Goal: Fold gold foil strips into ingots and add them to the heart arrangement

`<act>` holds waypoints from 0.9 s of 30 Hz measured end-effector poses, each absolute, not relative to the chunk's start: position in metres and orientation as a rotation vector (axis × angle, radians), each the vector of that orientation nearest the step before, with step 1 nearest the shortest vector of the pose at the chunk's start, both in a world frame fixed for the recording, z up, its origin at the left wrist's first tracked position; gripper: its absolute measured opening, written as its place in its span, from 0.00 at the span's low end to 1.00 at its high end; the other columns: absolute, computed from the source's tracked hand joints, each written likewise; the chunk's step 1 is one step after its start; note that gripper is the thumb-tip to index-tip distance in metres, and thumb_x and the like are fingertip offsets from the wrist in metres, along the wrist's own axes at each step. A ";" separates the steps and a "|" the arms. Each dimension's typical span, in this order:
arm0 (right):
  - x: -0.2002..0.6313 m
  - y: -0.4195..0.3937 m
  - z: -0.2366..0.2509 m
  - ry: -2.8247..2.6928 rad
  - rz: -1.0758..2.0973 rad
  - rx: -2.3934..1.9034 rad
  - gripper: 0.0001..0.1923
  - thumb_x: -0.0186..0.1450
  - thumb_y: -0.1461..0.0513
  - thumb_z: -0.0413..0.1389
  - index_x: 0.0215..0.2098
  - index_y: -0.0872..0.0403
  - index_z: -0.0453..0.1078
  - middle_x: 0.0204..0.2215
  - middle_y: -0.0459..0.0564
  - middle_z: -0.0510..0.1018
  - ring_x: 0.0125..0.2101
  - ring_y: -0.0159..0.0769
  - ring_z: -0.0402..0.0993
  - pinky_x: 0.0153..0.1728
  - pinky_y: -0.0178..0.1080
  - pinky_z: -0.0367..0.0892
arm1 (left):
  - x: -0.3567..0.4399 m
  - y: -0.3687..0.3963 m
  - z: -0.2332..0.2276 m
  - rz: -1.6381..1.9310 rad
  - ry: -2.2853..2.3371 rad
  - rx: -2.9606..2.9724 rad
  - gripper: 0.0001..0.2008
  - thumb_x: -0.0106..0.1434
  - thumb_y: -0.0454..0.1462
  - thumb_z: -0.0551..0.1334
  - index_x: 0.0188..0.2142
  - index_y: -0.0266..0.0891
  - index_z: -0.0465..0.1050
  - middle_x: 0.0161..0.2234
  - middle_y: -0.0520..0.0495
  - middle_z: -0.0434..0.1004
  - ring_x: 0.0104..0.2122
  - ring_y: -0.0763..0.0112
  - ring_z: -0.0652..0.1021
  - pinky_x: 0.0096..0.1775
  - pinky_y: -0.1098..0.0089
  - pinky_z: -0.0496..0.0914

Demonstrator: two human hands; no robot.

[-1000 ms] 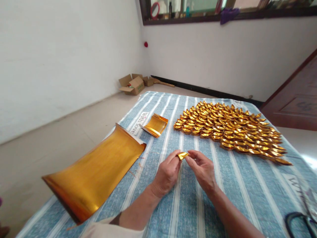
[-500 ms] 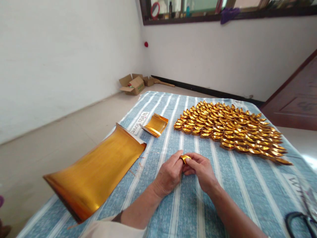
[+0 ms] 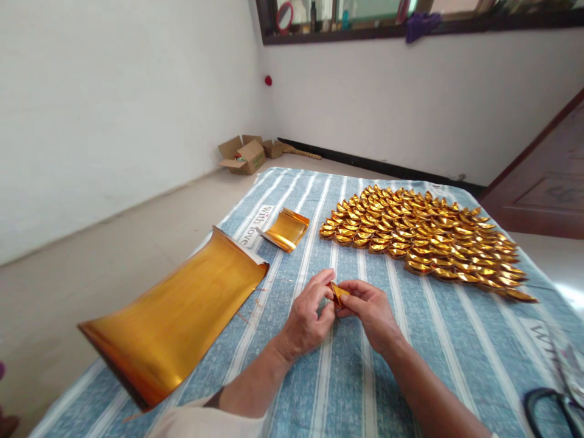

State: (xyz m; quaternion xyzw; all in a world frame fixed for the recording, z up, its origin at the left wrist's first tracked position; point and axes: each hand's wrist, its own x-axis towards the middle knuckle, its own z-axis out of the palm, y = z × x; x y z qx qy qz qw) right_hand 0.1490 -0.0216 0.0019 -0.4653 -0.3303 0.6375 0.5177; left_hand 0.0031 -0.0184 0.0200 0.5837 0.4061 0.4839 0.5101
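Note:
A small piece of folded gold foil paper (image 3: 338, 294) is between my two hands, just above the cloth. My right hand (image 3: 371, 309) pinches its right side between thumb and fingers. The curled fingers of my left hand (image 3: 308, 313) rest at its left end, with the thumb spread below. Part of the piece is hidden by the fingers. Beyond my right hand, many folded gold foil ingots (image 3: 410, 234) lie in tight overlapping rows. A small stack of gold foil sheets (image 3: 287, 230) curls on the cloth ahead, and a large gold foil sheet (image 3: 182, 316) lies at the left.
A blue and white striped cloth (image 3: 310, 207) covers the table. Black-handled scissors (image 3: 550, 404) lie at the right front edge. Thin foil scraps (image 3: 258, 303) are beside the large sheet. An open cardboard box (image 3: 244, 155) stands on the floor by the wall.
My left hand's fingers have loosened, and its thumb has moved down off the piece. More of the folded foil now shows, with a pointed, creased face. My right hand has hardly moved.

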 end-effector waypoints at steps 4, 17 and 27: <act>0.147 -0.022 0.002 -0.793 1.518 -1.103 0.17 0.47 0.56 0.68 0.32 0.55 0.74 0.27 0.48 0.80 0.27 0.36 0.76 0.26 0.36 0.71 | 0.004 -0.017 0.017 1.222 0.976 1.296 0.10 0.56 0.28 0.62 0.37 0.40 0.75 0.56 0.42 0.68 0.54 0.58 0.71 0.58 0.60 0.61; 0.142 -0.021 0.002 -0.790 1.449 -1.109 0.15 0.46 0.56 0.68 0.30 0.54 0.75 0.27 0.47 0.79 0.27 0.34 0.74 0.26 0.36 0.71 | 0.009 -0.010 0.017 1.257 0.986 0.853 0.11 0.51 0.31 0.68 0.35 0.36 0.73 0.50 0.41 0.75 0.49 0.61 0.76 0.54 0.63 0.65; 0.139 -0.023 -0.003 -0.944 1.238 -1.084 0.09 0.52 0.58 0.64 0.32 0.51 0.76 0.27 0.46 0.79 0.28 0.34 0.75 0.30 0.38 0.71 | 0.010 -0.012 0.013 1.154 1.048 0.691 0.09 0.50 0.37 0.70 0.25 0.34 0.73 0.35 0.46 0.79 0.36 0.67 0.78 0.42 0.68 0.72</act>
